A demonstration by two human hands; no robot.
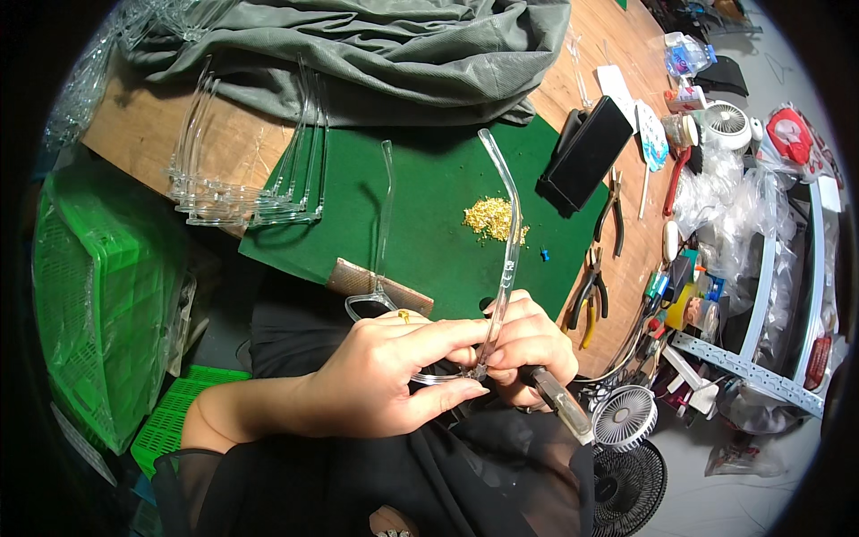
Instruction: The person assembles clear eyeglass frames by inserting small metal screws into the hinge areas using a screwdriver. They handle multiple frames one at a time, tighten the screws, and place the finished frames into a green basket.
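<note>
Looking at the clear glasses frame (511,259) held up at the near edge of the bench (617,40), its arms pointing away over one green mat (429,233), I'd guess it's super light, stiffish plastic with some spring in the arms, slick on the fingers and easiest to crack round the hinges. Best place to hold it is probably the chunky hinge corner, not the skinny arm tips. Grip-wise, the left hand (394,367) has thumb and fingers pinched on the front beside the hinge, and the right hand (532,345) is curled snug against that corner and round one grey see-through tool handle (561,405); can't make out the tip. Headcount: one frame in hand, two arms on it; one pile of tiny gold bits (491,219), way too many to count; one little blue piece (545,255); a bunch of clear frames (291,215) off left, too overlapped to number; at least two pliers (612,213); one phone-like black slab (588,154); three fans (624,418).
</note>
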